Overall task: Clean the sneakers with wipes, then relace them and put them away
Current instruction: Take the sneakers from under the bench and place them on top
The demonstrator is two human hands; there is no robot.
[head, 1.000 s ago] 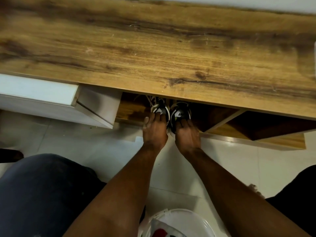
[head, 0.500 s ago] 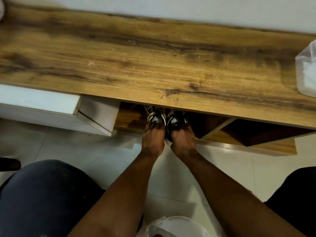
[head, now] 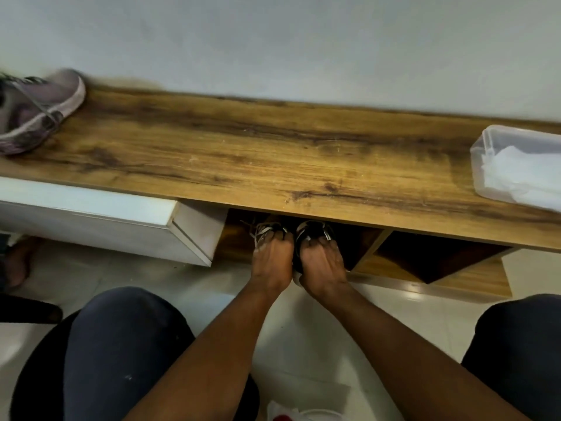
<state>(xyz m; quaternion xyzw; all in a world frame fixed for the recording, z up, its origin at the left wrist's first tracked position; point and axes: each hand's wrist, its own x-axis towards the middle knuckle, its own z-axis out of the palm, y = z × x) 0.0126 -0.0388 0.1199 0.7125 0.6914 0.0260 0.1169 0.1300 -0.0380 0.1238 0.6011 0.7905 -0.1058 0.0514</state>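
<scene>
Left hand point(head: 271, 262) and right hand point(head: 322, 263) each clasp a sneaker heel, pushing the sneakers point(head: 291, 235) toes-first into the cubby under the bench point(head: 273, 159). Probably squaring the pair; toes hidden.

Black-and-white sneakers point(head: 291, 233), brown wood-grain bench top point(head: 273, 159), purple-grey shoe point(head: 36, 110).

No text, label, brand, number or sign can be read anywhere. The black and white sneakers point(head: 291, 233) under the wooden bench top point(head: 273, 159) show pale marks too small and hidden to make out. The plastic box point(head: 519, 165) bears no legible print.
</scene>
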